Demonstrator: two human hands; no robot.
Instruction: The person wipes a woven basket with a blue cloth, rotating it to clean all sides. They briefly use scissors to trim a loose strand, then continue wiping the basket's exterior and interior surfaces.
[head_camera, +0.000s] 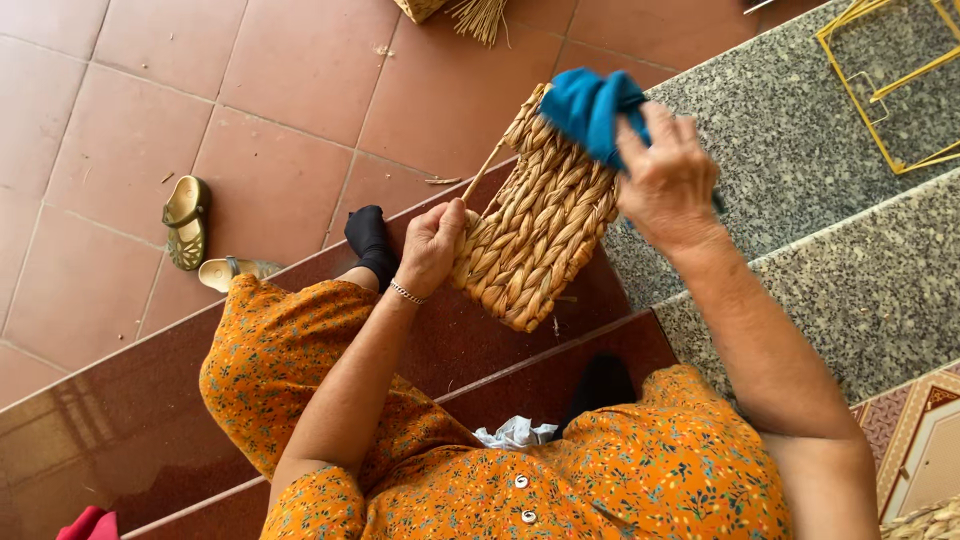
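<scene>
A seated person in an orange floral dress works a woven straw basket (535, 235) held tilted above dark red steps. The left hand (432, 245) grips the basket's near left edge, fingers closed around the braided weave, while the right hand (665, 180) presses a blue cloth (590, 108) against its far rim, fingers clamped on the fabric. What the basket holds cannot be seen. Two sandals (200, 240) lie on the tiled floor at left; a yellow wire frame (890, 90) rests on the granite step at far right.

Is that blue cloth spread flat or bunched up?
Bunched up: the blue cloth is gathered in the right hand, pressed against the woven basket piece held by the left hand.
</scene>
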